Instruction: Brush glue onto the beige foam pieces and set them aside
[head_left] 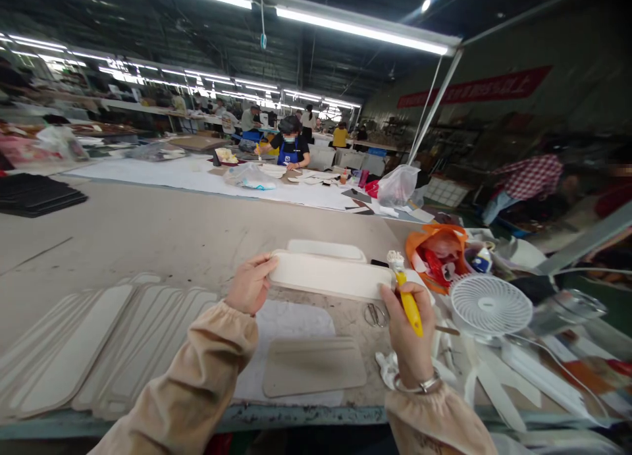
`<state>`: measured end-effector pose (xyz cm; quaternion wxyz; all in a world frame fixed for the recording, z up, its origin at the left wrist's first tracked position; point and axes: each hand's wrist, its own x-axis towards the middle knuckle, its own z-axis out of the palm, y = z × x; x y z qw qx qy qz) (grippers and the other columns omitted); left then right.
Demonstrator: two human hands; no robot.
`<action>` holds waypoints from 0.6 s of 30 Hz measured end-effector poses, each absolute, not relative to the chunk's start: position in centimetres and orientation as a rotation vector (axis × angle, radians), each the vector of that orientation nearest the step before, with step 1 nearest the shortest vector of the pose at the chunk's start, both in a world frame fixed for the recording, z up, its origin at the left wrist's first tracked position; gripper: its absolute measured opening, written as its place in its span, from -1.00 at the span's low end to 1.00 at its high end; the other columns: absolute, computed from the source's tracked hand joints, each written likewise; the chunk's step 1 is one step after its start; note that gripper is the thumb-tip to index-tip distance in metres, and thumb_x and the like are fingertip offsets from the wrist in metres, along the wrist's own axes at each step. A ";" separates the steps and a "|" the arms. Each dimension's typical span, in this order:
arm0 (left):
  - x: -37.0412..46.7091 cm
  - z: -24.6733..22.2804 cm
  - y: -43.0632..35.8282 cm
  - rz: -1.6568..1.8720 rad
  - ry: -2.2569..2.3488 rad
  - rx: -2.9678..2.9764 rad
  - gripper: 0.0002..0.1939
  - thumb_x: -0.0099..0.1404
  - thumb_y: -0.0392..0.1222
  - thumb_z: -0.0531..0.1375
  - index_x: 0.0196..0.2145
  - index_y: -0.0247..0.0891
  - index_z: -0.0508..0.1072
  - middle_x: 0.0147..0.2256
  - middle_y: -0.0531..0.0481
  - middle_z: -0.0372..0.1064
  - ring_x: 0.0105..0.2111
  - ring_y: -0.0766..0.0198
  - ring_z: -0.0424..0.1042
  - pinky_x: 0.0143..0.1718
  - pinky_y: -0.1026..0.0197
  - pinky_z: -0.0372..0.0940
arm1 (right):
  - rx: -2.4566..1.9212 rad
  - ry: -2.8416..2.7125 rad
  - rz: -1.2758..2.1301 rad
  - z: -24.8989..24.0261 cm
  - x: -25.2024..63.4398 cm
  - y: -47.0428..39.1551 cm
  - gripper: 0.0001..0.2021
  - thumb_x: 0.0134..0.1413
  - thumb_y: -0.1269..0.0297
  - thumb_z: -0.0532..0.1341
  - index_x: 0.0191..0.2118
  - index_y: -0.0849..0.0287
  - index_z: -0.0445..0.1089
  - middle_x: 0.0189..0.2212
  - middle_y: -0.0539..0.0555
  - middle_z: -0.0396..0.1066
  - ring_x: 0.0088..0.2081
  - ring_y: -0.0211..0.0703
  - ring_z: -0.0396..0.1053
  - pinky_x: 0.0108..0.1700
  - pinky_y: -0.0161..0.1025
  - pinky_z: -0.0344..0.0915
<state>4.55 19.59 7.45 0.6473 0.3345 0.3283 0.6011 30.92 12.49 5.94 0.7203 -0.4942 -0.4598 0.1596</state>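
A long cream-white panel [330,275] with rounded ends is held up above the table. My left hand [250,284] pinches its left end, thumb on top. At its right end, my right hand [409,310] grips the panel's edge and also holds a yellow-handled brush [409,303], whose pale-coated bristles point up and away. Behind the held panel lies a similar white piece [326,249]. Nearer me, a beige rounded panel [314,366] rests on a white sheet [296,320]. Scissors [375,315] lie just left of my right hand.
Overlapping cream panels [103,343] spread across the left of the table. Black sheets [39,195] are stacked at far left. On the right are a white fan [491,305], an orange bag [437,254] and loose strips [498,382]. A co-worker [289,145] sits across the table.
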 end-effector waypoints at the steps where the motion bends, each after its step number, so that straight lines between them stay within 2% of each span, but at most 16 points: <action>1: 4.6 7.4 19.7 1.366 0.750 0.753 -0.68 -0.09 -0.20 0.40 -0.33 -0.36 0.55 -0.37 -0.08 0.53 -0.28 0.11 0.49 -0.26 0.17 0.40 | -1.100 -1.008 0.356 5.9 31.0 12.6 -0.69 -0.10 0.20 0.37 -0.31 0.11 0.22 -0.39 -0.06 0.27 -0.43 -0.29 0.22 -0.34 -0.30 0.15; 6: 4.7 7.0 20.0 1.385 0.768 0.728 -0.70 -0.10 -0.21 0.40 -0.37 -0.38 0.55 -0.41 -0.08 0.53 -0.30 0.11 0.50 -0.28 0.17 0.40 | -1.137 -1.030 0.392 5.5 31.4 12.8 -0.70 -0.08 0.20 0.36 -0.31 0.10 0.22 -0.40 -0.07 0.25 -0.41 -0.28 0.20 -0.33 -0.30 0.13; 13: 4.9 7.2 20.2 1.424 0.785 0.673 -0.67 -0.13 -0.21 0.41 -0.36 -0.39 0.53 -0.42 -0.07 0.52 -0.29 0.12 0.49 -0.29 0.21 0.40 | -1.102 -1.019 0.468 5.3 31.2 13.0 -0.69 -0.08 0.20 0.36 -0.30 0.09 0.21 -0.47 -0.10 0.17 -0.48 -0.33 0.10 -0.44 -0.35 0.06; 16: 4.8 7.6 19.9 1.467 0.790 0.658 -0.69 -0.12 -0.21 0.40 -0.38 -0.39 0.53 -0.43 -0.07 0.52 -0.29 0.12 0.49 -0.29 0.22 0.40 | -1.081 -0.980 0.509 5.7 31.0 13.0 -0.68 -0.11 0.20 0.38 -0.32 0.08 0.21 -0.47 -0.11 0.19 -0.48 -0.34 0.13 -0.46 -0.38 0.11; 18: 4.8 7.8 19.6 1.512 0.778 0.656 -0.72 -0.11 -0.21 0.40 -0.39 -0.38 0.53 -0.42 -0.07 0.52 -0.29 0.14 0.50 -0.27 0.23 0.40 | -1.070 -0.950 0.574 6.1 30.9 12.8 -0.67 -0.13 0.18 0.38 -0.33 0.08 0.20 -0.43 -0.10 0.22 -0.46 -0.32 0.19 -0.44 -0.37 0.21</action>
